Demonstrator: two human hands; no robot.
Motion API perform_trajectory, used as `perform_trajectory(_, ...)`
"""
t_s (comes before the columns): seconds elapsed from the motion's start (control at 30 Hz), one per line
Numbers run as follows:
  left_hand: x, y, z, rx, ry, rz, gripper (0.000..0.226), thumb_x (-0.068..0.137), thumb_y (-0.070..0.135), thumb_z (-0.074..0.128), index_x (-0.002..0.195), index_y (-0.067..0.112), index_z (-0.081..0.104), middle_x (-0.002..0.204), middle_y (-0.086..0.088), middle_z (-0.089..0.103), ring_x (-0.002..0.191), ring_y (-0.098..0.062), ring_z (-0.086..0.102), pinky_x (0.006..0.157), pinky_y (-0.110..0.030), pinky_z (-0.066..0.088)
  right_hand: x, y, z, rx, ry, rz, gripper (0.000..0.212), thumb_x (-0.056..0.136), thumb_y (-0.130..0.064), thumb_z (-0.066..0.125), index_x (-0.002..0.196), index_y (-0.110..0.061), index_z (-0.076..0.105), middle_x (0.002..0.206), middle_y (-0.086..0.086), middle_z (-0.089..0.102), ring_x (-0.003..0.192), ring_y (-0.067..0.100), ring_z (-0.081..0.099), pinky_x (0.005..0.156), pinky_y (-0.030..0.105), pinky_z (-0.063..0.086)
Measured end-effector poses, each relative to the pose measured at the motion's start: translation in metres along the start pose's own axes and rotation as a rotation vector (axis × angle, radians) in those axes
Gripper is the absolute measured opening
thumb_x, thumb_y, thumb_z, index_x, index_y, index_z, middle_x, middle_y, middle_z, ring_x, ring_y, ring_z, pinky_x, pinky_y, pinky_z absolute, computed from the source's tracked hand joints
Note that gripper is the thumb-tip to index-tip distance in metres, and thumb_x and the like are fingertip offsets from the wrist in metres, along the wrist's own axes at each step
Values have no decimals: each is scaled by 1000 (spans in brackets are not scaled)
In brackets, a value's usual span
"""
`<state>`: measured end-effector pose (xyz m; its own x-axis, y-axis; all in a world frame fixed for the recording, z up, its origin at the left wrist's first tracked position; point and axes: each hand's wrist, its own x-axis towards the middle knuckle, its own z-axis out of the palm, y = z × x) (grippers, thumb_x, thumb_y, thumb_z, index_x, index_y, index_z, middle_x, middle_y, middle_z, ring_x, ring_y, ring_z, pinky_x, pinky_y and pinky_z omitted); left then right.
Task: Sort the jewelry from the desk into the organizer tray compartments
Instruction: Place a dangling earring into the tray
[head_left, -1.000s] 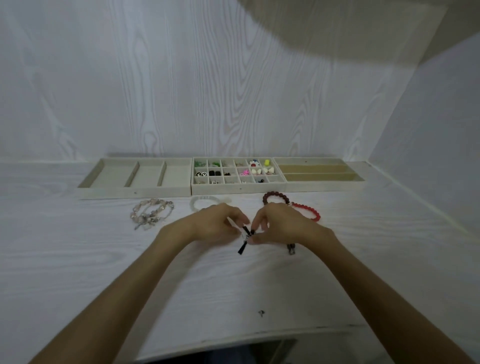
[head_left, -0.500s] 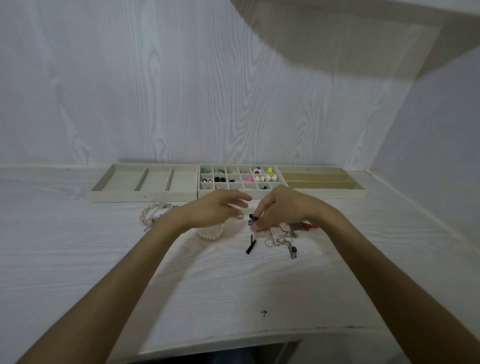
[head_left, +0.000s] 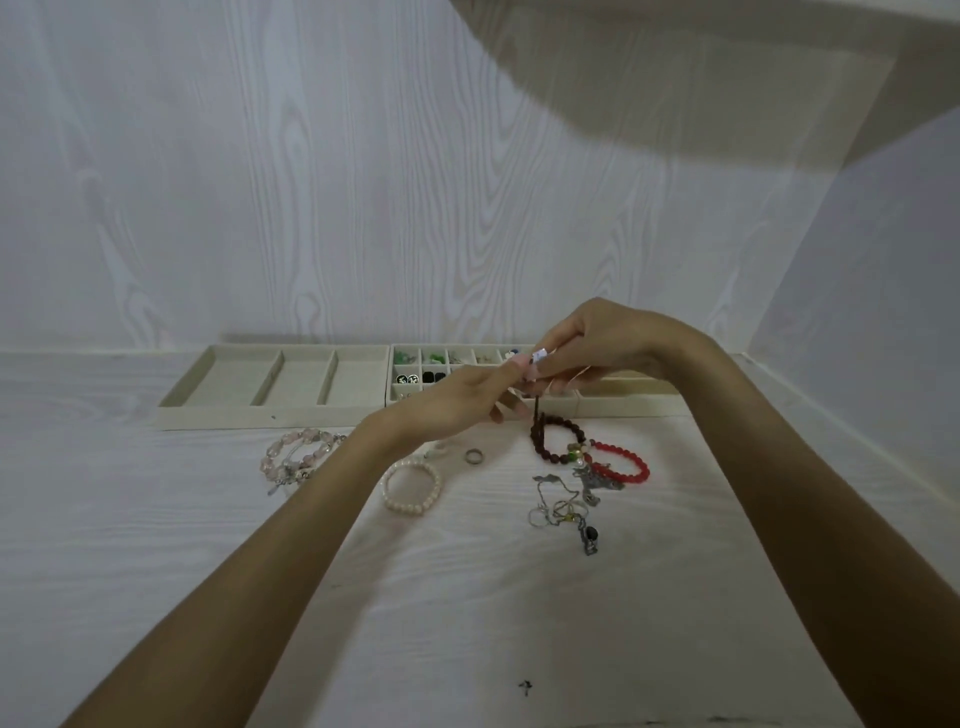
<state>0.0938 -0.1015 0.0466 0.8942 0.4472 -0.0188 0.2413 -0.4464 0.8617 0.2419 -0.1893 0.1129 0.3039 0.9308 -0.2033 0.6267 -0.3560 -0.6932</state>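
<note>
Both hands are raised in front of the middle grid tray (head_left: 407, 358). My right hand (head_left: 608, 343) pinches a small earring (head_left: 538, 358) with a pale top and a thin dark tassel hanging from it. The fingertips of my left hand (head_left: 457, 402) meet the same piece from the left and pinch it too. On the desk lie a pink bead bracelet (head_left: 298, 454), a pearl bracelet (head_left: 412, 488), a ring (head_left: 474, 456), a dark red bead bracelet (head_left: 556, 434), a red bracelet (head_left: 621, 462) and a tangle of chains and pendants (head_left: 566, 506).
A tray with three long compartments (head_left: 275, 382) stands at the left, and another tray (head_left: 634, 402) sits at the right, mostly hidden behind my right hand. Walls close off the back and the right side. A small dark mark (head_left: 524, 686) is near the desk's front edge.
Both hands rose from the desk toward the middle tray, lifting the tasselled earring clear of the surface. The jewelry beneath them is now uncovered.
</note>
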Motion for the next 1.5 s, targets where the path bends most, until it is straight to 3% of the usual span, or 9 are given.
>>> perform_trajectory(0.13, 31, -12, -6, -50, 33, 77, 22, 93, 36, 55, 110, 28, 66, 104, 8, 69, 100, -4, 62, 88, -17, 47, 19, 13, -8, 98, 100, -8, 25, 81, -22, 72, 103, -10, 72, 96, 5, 73, 76, 4, 67, 58, 9, 49)
perform_trajectory(0.3, 77, -18, -14, 16, 147, 71, 18, 89, 20, 64, 99, 5, 68, 87, -3, 69, 74, -4, 61, 70, -19, 48, 48, 32, -11, 156, 208, -16, 26, 80, -25, 73, 102, -11, 73, 97, 3, 73, 77, 6, 65, 60, 8, 48)
perform_trajectory(0.47, 112, -30, -19, 109, 158, 53, 6, 86, 17, 68, 90, 13, 68, 92, -12, 71, 82, -17, 63, 85, -40, 52, 76, 59, -2, 172, 282, -44, 23, 81, -26, 72, 99, -12, 74, 95, 5, 73, 86, 12, 65, 75, 17, 46)
perform_trajectory(0.6, 119, -40, -19, 97, 147, 54, 22, 86, 3, 63, 106, 10, 67, 91, -8, 70, 90, -21, 67, 86, -32, 54, 85, 77, 8, 220, 314, -39, 18, 84, -24, 69, 98, -14, 73, 92, 0, 71, 78, 0, 61, 64, 5, 43)
perform_trajectory(0.73, 118, -49, -15, 72, 176, 47, 23, 89, 7, 62, 111, 5, 67, 94, -15, 71, 77, -8, 62, 79, -18, 50, 91, 89, 12, 314, 371, -65, 16, 86, -21, 67, 100, -15, 72, 81, -11, 67, 69, -10, 58, 56, -4, 40)
perform_trajectory(1.0, 122, -42, -17, 23, 264, 99, 19, 86, 7, 63, 100, 18, 70, 90, -12, 72, 75, -13, 61, 81, -37, 53, 92, 84, 5, 332, 314, -101, 25, 88, -27, 64, 109, -16, 70, 97, -9, 69, 82, -14, 58, 64, 1, 39)
perform_trajectory(1.23, 119, -33, -25, 79, 220, 68, 44, 71, 3, 79, 112, 14, 67, 99, 1, 71, 71, -7, 60, 75, -26, 54, 93, 87, 2, 331, 269, -110, 26, 93, -31, 56, 113, -20, 68, 101, -13, 66, 95, -6, 53, 84, 16, 34)
perform_trajectory(1.4, 119, -29, -27, 10, 286, 82, 23, 81, 12, 71, 104, 16, 71, 93, -2, 73, 89, -20, 69, 88, -36, 55, 94, 87, 4, 364, 283, -174, 26, 94, -26, 53, 114, -17, 67, 97, -22, 64, 86, -17, 56, 70, -1, 38)
perform_trajectory(1.5, 120, -30, -26, -69, 327, 51, 22, 82, 16, 71, 104, 14, 71, 93, -3, 73, 91, -15, 69, 91, -32, 54, 95, 89, 4, 372, 281, -197, 26, 94, -25, 55, 114, -15, 67, 101, -19, 67, 90, -18, 58, 73, -2, 40)
